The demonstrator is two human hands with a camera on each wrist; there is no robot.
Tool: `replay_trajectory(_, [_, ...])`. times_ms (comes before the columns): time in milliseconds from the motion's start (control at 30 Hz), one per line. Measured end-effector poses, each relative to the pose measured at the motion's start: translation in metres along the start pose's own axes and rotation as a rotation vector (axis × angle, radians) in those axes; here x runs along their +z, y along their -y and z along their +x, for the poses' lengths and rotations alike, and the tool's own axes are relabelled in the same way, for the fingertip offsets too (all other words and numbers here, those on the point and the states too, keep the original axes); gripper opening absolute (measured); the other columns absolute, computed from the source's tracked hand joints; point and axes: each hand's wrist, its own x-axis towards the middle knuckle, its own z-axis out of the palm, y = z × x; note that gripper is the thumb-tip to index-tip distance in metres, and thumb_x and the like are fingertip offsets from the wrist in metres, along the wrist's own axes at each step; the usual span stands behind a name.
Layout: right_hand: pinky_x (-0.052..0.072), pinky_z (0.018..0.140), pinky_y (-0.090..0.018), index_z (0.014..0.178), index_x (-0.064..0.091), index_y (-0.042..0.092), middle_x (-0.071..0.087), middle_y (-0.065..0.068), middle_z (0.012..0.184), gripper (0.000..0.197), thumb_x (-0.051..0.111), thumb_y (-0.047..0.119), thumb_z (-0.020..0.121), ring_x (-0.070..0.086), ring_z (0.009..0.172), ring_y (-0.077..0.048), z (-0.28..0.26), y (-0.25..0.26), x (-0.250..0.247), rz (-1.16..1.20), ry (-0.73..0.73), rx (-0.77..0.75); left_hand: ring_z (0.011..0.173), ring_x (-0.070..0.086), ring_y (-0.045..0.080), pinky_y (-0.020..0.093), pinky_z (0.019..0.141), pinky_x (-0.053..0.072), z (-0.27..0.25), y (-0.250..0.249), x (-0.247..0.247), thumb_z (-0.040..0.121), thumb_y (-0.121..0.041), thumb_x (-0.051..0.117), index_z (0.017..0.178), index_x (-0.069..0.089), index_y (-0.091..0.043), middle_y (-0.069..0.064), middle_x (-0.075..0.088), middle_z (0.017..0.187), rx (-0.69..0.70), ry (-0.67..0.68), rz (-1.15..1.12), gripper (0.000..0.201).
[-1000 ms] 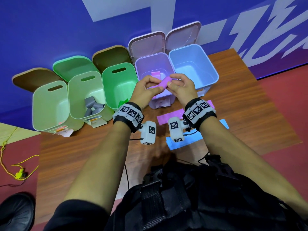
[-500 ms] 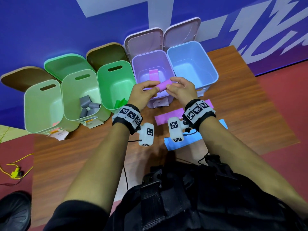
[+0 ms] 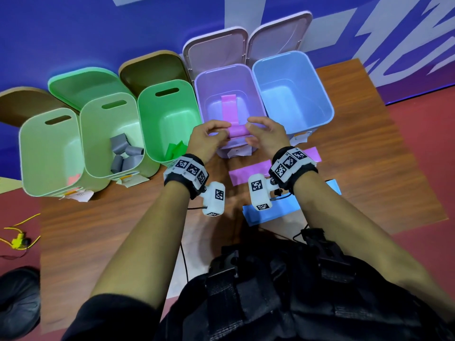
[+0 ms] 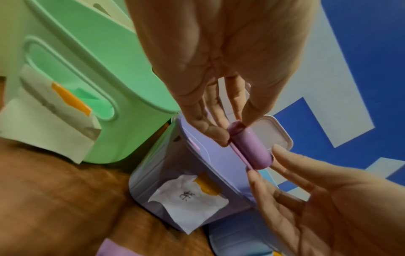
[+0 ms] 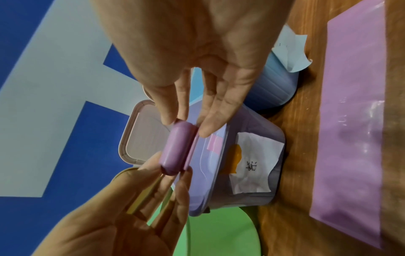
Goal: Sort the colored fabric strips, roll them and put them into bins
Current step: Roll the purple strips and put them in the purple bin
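A purple fabric strip (image 3: 237, 130) is rolled into a short cylinder, its loose tail hanging into the purple bin (image 3: 204, 94). My left hand (image 3: 216, 134) pinches the roll's left end and my right hand (image 3: 253, 134) pinches its right end, just above the bin's front rim. In the left wrist view the roll (image 4: 252, 149) sits between thumb and fingertips of my left hand (image 4: 232, 131). In the right wrist view the roll (image 5: 177, 147) lies between both hands, my right hand (image 5: 186, 128) pinching its upper end. A flat purple strip (image 3: 251, 172) and a blue strip (image 3: 275, 214) lie on the table.
Five open bins stand in a row on the wooden table (image 3: 123, 230): a pale green bin (image 3: 29, 143), another with grey rolls (image 3: 123, 153), a green bin (image 3: 152, 112) with green fabric, the purple one, and a blue bin (image 3: 320, 89). Paper labels hang from their fronts.
Both hands have carried the purple roll slightly forward over the purple bin's front rim, and more of the strip's tail now hangs inside the bin.
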Motion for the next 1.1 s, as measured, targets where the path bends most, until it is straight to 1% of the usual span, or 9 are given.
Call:
replay_trajectory(100, [0.056,0.067,-0.022,0.111,0.065,0.0,0.059,-0.006,0.076,0.018,0.065,0.004,0.094,0.058,0.062,-0.02,0.006,-0.004,0.004,-0.009,0.003,0.001,0.077,0.066,0.025,0.027,0.073,0.055,0.003,0.001,-0.002,0.083,-0.001,0.069,0.093,0.073,-0.016,0.007,0.069,0.08,-0.007,0.002,0.017,0.018])
replay_trajectory(200, [0.056,0.066,-0.019,0.102,0.065,0.0,0.061,-0.007,0.078,0.009,0.064,0.002,0.094,0.061,0.063,-0.017,0.011,-0.005,0.006,-0.026,0.0,0.013,0.072,0.063,0.007,0.018,0.073,0.052,0.007,0.001,-0.002,0.082,-0.004,0.076,0.097,0.072,-0.015,-0.002,0.068,0.085,0.017,-0.019,0.104,0.019])
replay_trajectory(333, [0.055,0.063,-0.021,0.099,0.065,0.003,0.065,-0.006,0.08,0.006,0.066,0.003,0.093,0.066,0.062,-0.017,0.02,-0.004,0.007,-0.067,-0.007,0.048,0.082,0.072,0.034,0.038,0.085,0.059,0.014,0.005,-0.003,0.079,-0.009,0.077,0.09,0.074,-0.022,0.01,0.074,0.094,-0.002,-0.014,0.113,0.018])
replay_trajectory(433, [0.054,0.06,-0.025,0.092,0.066,0.006,0.066,-0.007,0.077,0.005,0.069,0.003,0.091,0.069,0.059,-0.019,0.024,-0.007,0.007,-0.102,-0.016,0.093,0.076,0.07,0.025,0.036,0.084,0.059,0.016,0.008,-0.004,0.078,-0.011,0.078,0.087,0.074,-0.024,0.001,0.073,0.088,-0.02,-0.036,0.193,0.016])
replay_trajectory(500, [0.052,0.057,-0.026,0.09,0.066,0.007,0.066,-0.007,0.073,0.005,0.07,0.003,0.09,0.068,0.055,-0.019,0.026,-0.008,0.007,-0.125,-0.019,0.112,0.076,0.071,0.027,0.035,0.08,0.059,0.018,0.01,-0.005,0.076,-0.014,0.079,0.082,0.074,-0.028,0.0,0.073,0.085,-0.026,-0.04,0.193,0.016])
replay_trajectory(633, [0.05,0.055,-0.025,0.09,0.067,0.009,0.068,-0.006,0.073,0.006,0.071,0.004,0.088,0.067,0.053,-0.017,0.027,-0.009,0.007,-0.193,-0.006,0.107,0.071,0.065,0.011,0.032,0.081,0.058,0.018,0.013,-0.004,0.076,-0.009,0.075,0.083,0.074,-0.024,-0.001,0.074,0.08,-0.047,-0.038,0.163,0.016])
replay_trajectory(867, [0.053,0.062,-0.028,0.086,0.067,0.014,0.071,-0.012,0.086,0.014,0.069,0.0,0.086,0.064,0.051,-0.012,0.023,-0.008,0.004,-0.284,0.018,0.076,0.072,0.066,0.017,0.036,0.082,0.059,0.019,0.012,-0.005,0.08,-0.002,0.062,0.082,0.073,-0.022,0.005,0.072,0.08,-0.052,-0.012,0.193,0.023])
replay_trajectory(1000, [0.05,0.056,-0.021,0.094,0.068,0.007,0.068,-0.009,0.075,0.013,0.07,-0.002,0.085,0.062,0.047,-0.008,0.02,-0.006,0.003,-0.317,0.028,0.061,0.073,0.065,0.012,0.022,0.076,0.056,0.019,0.013,-0.004,0.085,0.0,0.058,0.087,0.073,-0.018,0.002,0.071,0.081,-0.031,-0.009,0.236,0.023])
replay_trajectory(1100, [0.05,0.057,-0.022,0.096,0.069,0.006,0.067,-0.008,0.072,0.013,0.066,-0.002,0.086,0.061,0.046,-0.008,0.019,-0.005,0.004,-0.321,0.017,0.068,0.077,0.067,0.015,0.029,0.08,0.059,0.019,0.014,-0.004,0.087,0.003,0.057,0.09,0.074,-0.013,0.009,0.072,0.084,-0.029,0.001,0.211,0.023])
